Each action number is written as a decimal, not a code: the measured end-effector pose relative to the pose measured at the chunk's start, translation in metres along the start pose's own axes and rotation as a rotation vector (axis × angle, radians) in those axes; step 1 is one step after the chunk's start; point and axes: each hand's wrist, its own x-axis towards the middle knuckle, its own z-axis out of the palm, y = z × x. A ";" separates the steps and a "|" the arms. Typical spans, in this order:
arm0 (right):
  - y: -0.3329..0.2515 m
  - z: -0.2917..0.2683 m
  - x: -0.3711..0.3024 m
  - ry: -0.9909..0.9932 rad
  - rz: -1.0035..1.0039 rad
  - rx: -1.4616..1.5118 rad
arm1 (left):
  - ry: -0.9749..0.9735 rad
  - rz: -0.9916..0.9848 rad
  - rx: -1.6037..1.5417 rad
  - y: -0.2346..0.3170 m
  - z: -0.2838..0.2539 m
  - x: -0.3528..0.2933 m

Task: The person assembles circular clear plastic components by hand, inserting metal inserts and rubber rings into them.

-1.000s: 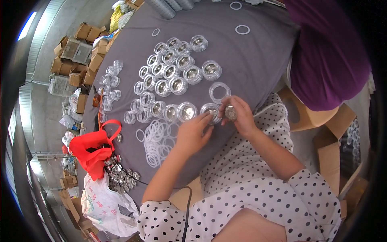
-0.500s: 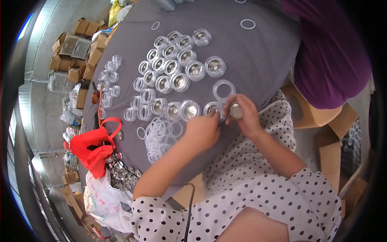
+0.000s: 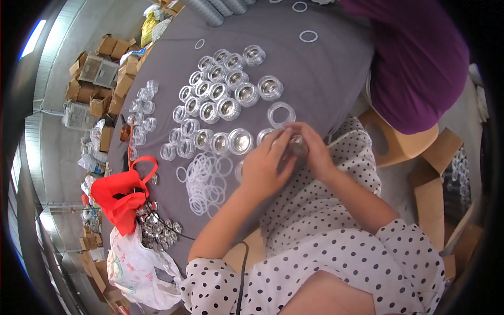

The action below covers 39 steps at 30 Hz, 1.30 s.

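Note:
My right hand (image 3: pixel 314 152) curls round a small, round, silvery metal piece (image 3: pixel 298 146) near the table's front edge. Beside it, my left hand (image 3: pixel 266 169) reaches in, thumb and fingers bent about the piece's left side; its fingertips are partly hidden. Just behind the left fingers a clear plastic round container (image 3: pixel 264 135) shows in part. Farther off lies a clear ring-shaped container (image 3: pixel 281 114) without metal inside. To the left stands a clear container with a shiny metal insert (image 3: pixel 240 141), and several like it spread over the grey cloth (image 3: pixel 310 68).
White flat rings (image 3: pixel 202 184) lie heaped left of my left forearm. Beyond them are a red bag (image 3: pixel 119 194), loose metal pieces (image 3: pixel 157 231) and a white plastic bag (image 3: pixel 139 268). Grey stacked cylinders (image 3: pixel 210 11) stand at the far edge. A person in purple (image 3: pixel 420 63) is at right.
My left hand has moved from the clear container to the metal piece, and both hands have come together. The view has shifted slightly, showing more of the grey stacks.

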 end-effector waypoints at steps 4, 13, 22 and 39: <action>-0.004 0.018 -0.011 0.001 0.174 0.069 | -0.052 0.085 -0.130 0.003 -0.007 -0.012; 0.009 -0.002 -0.017 0.028 -0.147 -0.193 | 0.147 -0.298 -0.203 -0.051 -0.026 -0.089; 0.019 -0.017 -0.014 0.037 -0.134 -0.363 | -0.177 -0.321 0.096 -0.050 -0.027 -0.102; 0.021 -0.014 -0.012 0.083 -0.026 -0.364 | -0.295 -0.410 0.082 -0.051 -0.038 -0.087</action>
